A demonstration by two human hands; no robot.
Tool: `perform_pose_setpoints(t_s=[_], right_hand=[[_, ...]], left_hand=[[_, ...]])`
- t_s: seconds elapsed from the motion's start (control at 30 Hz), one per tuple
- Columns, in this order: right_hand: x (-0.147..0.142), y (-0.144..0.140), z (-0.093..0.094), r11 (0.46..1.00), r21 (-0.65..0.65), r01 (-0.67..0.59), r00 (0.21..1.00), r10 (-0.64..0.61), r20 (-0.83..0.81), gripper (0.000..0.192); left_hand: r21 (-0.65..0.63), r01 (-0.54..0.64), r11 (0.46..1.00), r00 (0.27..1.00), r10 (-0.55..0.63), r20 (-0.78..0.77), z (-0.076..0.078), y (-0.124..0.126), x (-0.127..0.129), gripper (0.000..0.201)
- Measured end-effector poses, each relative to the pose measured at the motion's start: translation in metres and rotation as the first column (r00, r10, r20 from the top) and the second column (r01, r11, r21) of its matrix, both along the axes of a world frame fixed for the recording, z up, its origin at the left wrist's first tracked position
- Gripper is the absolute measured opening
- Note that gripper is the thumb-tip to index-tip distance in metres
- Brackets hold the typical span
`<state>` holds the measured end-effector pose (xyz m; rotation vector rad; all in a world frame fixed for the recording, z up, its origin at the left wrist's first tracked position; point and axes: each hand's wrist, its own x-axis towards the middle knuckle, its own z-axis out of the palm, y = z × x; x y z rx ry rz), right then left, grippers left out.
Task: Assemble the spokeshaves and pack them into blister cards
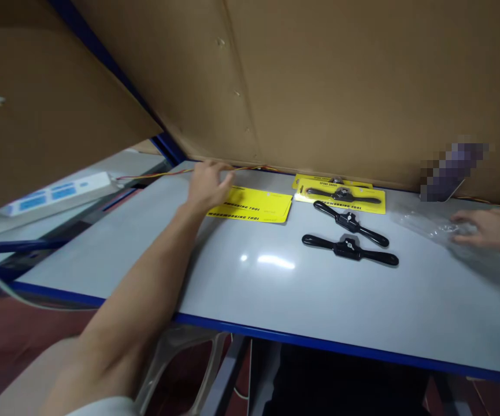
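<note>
My left hand (210, 186) reaches to the back left of the table, its fingers bent over the left end of a small pile of yellow printed backing cards (258, 206). At the right, my right hand (486, 229) has its thumb and fingers closed on clear plastic blister covers (427, 225), whose outlines are faint. Between the hands lie two loose black spokeshaves, one farther back (350, 221) and slanted, the other nearer (350, 248). Behind them is a packed spokeshave (340, 195) on a yellow card, with another packed one (319, 179) partly hidden behind it.
A tall cardboard panel (319, 86) backs the white table (250, 289) with its blue edge. A blurred dark purple object (449, 173) leans at the back right. Thin wires run along the rear. A white power strip (59, 195) lies at the left; a plastic stool (180, 352) stands below.
</note>
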<state>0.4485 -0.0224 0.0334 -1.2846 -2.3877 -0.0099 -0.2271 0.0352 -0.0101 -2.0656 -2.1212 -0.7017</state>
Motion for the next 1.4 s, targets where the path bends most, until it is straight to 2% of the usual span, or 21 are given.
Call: perform_pose_setpoints(t_s=[0.03, 0.1, 0.17, 0.23, 0.3, 0.4, 0.53, 0.67, 0.77, 0.83, 0.93, 1.03, 1.1, 1.23, 1.3, 1.37, 1.4], right_hand=[[0.004, 0.000, -0.005, 0.999, -0.027, 0.022, 0.998, -0.021, 0.059, 0.052], [-0.005, 0.001, -0.004, 0.993, -0.047, 0.105, 0.985, -0.097, 0.142, 0.052], [-0.035, 0.002, 0.009, 0.985, 0.016, 0.173, 0.978, -0.174, 0.114, 0.053], [-0.077, 0.004, 0.025, 0.981, 0.062, 0.182, 0.979, -0.187, 0.084, 0.051], [-0.123, 0.009, 0.034, 0.988, 0.038, 0.146, 0.985, -0.149, 0.091, 0.044], [-0.178, 0.028, 0.028, 0.997, -0.030, 0.073, 0.986, -0.067, 0.150, 0.040], [-0.213, 0.065, 0.006, 0.995, -0.099, -0.017, 0.974, 0.039, 0.221, 0.054], [-0.223, 0.091, -0.009, 0.979, -0.191, -0.074, 0.957, 0.124, 0.264, 0.070], [-0.224, 0.094, -0.018, 0.976, -0.161, -0.148, 0.966, 0.178, 0.185, 0.071], [-0.224, 0.088, -0.024, 0.968, -0.140, -0.210, 0.965, 0.228, 0.131, 0.062], [-0.222, 0.071, -0.029, 0.949, -0.192, -0.251, 0.953, 0.278, 0.125, 0.049], [-0.221, 0.053, -0.030, 0.946, -0.217, -0.241, 0.955, 0.271, 0.121, 0.051], [-0.221, 0.044, -0.029, 0.956, -0.196, -0.217, 0.965, 0.240, 0.104, 0.054], [-0.218, 0.034, -0.026, 0.975, -0.158, -0.158, 0.981, 0.173, 0.091, 0.055], [-0.216, 0.032, -0.025, 0.982, -0.125, -0.144, 0.985, 0.154, 0.072, 0.053], [-0.214, 0.031, -0.025, 0.986, -0.074, -0.148, 0.988, 0.151, 0.028, 0.051], [-0.214, 0.030, -0.024, 0.987, -0.047, -0.154, 0.988, 0.154, 0.000, 0.051]], left_hand=[[-0.001, 0.051, 0.999, 0.999, -0.051, -0.013, -0.001, 0.001, 0.011, 0.046], [-0.002, 0.142, 0.990, 0.989, -0.142, -0.046, -0.002, 0.002, 0.035, 0.046], [0.006, 0.224, 0.975, 0.972, -0.223, -0.077, -0.002, -0.001, 0.055, 0.048], [0.013, 0.291, 0.957, 0.953, -0.289, -0.091, -0.002, -0.004, 0.070, 0.049], [-0.006, 0.357, 0.934, 0.930, -0.356, -0.092, -0.003, -0.009, 0.080, 0.047], [-0.068, 0.466, 0.882, 0.878, -0.471, -0.090, -0.006, -0.016, 0.088, 0.044], [-0.100, 0.551, 0.828, 0.829, -0.557, -0.046, -0.009, -0.022, 0.093, 0.043], [-0.131, 0.564, 0.815, 0.820, -0.572, -0.025, -0.010, -0.025, 0.098, 0.047], [-0.111, 0.566, 0.817, 0.824, -0.566, 0.027, -0.011, -0.026, 0.101, 0.048], [-0.076, 0.543, 0.836, 0.840, -0.541, 0.052, -0.010, -0.026, 0.102, 0.047], [-0.031, 0.450, 0.892, 0.893, -0.449, 0.025, -0.007, -0.027, 0.107, 0.042], [0.002, 0.386, 0.923, 0.922, -0.385, 0.046, -0.005, -0.028, 0.114, 0.043], [0.032, 0.369, 0.929, 0.919, -0.370, 0.140, -0.004, -0.029, 0.119, 0.045], [0.114, 0.303, 0.946, 0.891, -0.323, 0.319, -0.003, -0.031, 0.126, 0.038], [0.134, 0.326, 0.936, 0.860, -0.352, 0.369, -0.003, -0.031, 0.128, 0.033], [0.109, 0.369, 0.923, 0.790, -0.373, 0.486, -0.004, -0.030, 0.131, 0.034], [0.085, 0.389, 0.917, 0.732, -0.364, 0.575, -0.004, -0.030, 0.133, 0.035]])
